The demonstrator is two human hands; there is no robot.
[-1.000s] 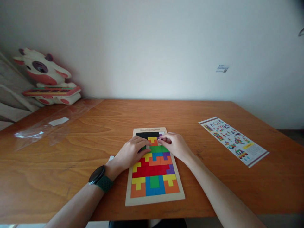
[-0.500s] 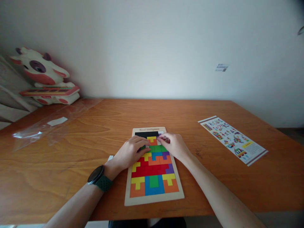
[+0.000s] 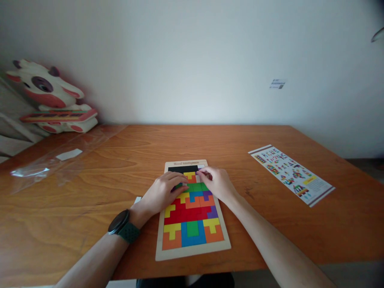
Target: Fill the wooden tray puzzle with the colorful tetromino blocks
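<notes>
A wooden block puzzle board (image 3: 193, 253) lies at the table's front, filled with red, yellow, orange, blue, green and purple pieces up to near its top. Black base shows in the far row, with a white piece (image 3: 201, 167) in the right corner. My left hand (image 3: 160, 192), watch on its wrist, rests over the board's left edge; its fingers lie stretched over the pieces, thumb apart. At the upper right, thumb and forefinger of my right hand (image 3: 218, 183) are pinched together beside a purple piece. What they hold is hidden by the fingers.
A printed pattern sheet (image 3: 288, 174) lies to the right on the wooden table (image 3: 240, 140). Far left stands a cow-shaped toy keyboard (image 3: 60, 100), with a clear plastic bag (image 3: 39, 170) before it. A small white piece (image 3: 137, 199) pokes out beside my left wrist.
The whole view has shifted slightly. My right fingertips have moved a little away over the upper right of the board; my left hand stays almost in place.
</notes>
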